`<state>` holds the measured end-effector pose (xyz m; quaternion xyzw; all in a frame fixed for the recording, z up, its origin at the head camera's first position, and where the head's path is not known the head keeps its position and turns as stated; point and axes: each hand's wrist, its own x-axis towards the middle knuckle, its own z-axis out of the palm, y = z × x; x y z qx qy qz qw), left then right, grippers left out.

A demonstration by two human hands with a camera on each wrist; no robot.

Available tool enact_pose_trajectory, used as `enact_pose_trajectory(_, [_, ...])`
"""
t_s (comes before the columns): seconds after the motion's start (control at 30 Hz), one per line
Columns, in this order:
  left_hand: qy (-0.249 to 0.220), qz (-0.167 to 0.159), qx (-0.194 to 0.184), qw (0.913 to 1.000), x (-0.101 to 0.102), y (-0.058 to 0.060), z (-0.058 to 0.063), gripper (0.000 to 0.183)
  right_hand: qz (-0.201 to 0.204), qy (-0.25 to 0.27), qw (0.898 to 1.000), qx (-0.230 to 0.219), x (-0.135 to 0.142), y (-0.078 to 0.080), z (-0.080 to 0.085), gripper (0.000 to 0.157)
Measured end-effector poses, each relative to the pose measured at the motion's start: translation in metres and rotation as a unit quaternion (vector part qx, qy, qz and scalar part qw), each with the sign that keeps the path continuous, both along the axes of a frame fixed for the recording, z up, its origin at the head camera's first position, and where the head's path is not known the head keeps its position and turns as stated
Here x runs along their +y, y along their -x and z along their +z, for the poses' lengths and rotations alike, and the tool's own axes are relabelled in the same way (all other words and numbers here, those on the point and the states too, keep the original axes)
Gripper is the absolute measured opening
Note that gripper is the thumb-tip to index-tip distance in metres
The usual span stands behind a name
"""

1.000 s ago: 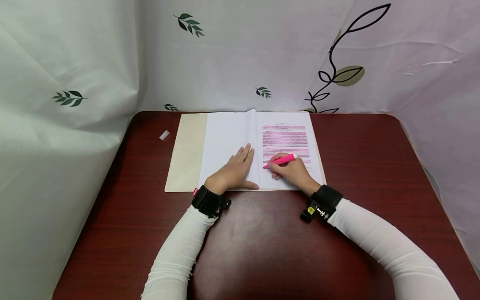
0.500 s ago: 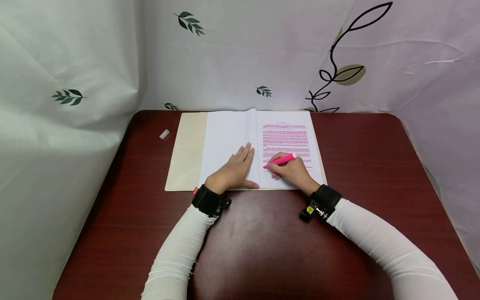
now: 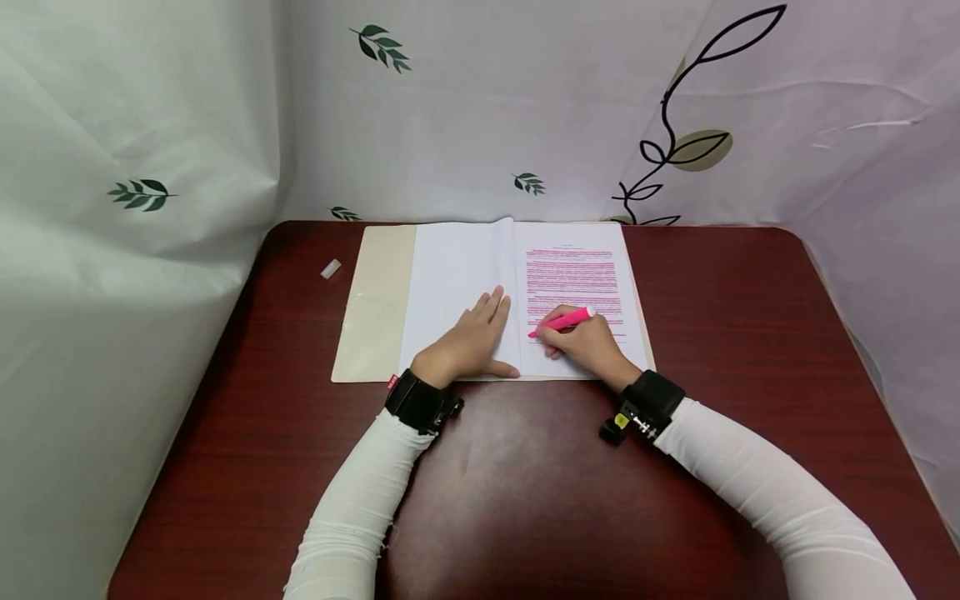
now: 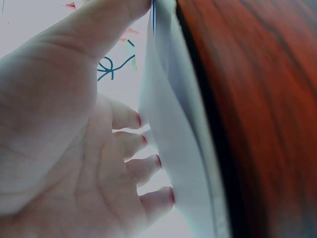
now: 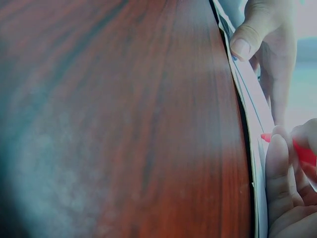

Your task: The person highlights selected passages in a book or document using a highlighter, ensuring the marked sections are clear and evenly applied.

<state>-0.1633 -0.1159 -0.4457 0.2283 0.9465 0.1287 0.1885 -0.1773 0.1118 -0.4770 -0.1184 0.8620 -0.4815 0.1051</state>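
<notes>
An open booklet (image 3: 457, 258) with a blank left page and a printed right page (image 3: 633, 333) lies at the far side of the table. Most of the printed lines are marked in pink. My left hand (image 3: 468, 337) rests on the left page with its fingers spread, the thumb reaching the gutter near the bottom edge. In the left wrist view the left fingertips (image 4: 157, 161) touch the paper. A pink highlighter (image 3: 567, 321) is pinched in my right hand (image 3: 592, 343), its tip low at the left of the text. The right wrist view shows the highlighter's tip (image 5: 266, 137) by the paper.
The cream cover flap (image 3: 375, 304) sticks out on the booklet's left. A small white piece (image 3: 330, 268), perhaps an eraser, lies beyond it on the dark red table (image 3: 525, 500). A leaf-printed white cloth (image 3: 450, 117) hangs behind the table's back edge.
</notes>
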Motion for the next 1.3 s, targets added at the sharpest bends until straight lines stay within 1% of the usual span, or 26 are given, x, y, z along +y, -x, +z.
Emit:
enact_pose_trajectory(0.4, [0.0,-0.004,-0.003,1.0,0.0002,0.0003,0.001,0.122,-0.001,0.0,1.0,0.006,0.002,-0.0018,0.0008,0.009])
enact_pose_trajectory(0.63, [0.002,-0.002,-0.003,1.0,0.0009,-0.0004,-0.0001,0.122,-0.006,0.003,1.0,-0.008,0.0048,-0.0026,0.0019,0.011])
enact_pose_trajectory(0.93, [0.006,0.001,0.001,1.0,0.0005,-0.0004,-0.0014,0.123,-0.004,-0.021,1.0,-0.006,0.006,-0.0019,0.0034,0.013])
enact_pose_trajectory(1.3, [0.0,0.0,0.001,1.0,0.0006,-0.0011,0.0015,0.122,-0.009,-0.019,1.0,-0.003,0.0093,-0.0018,0.0017,0.012])
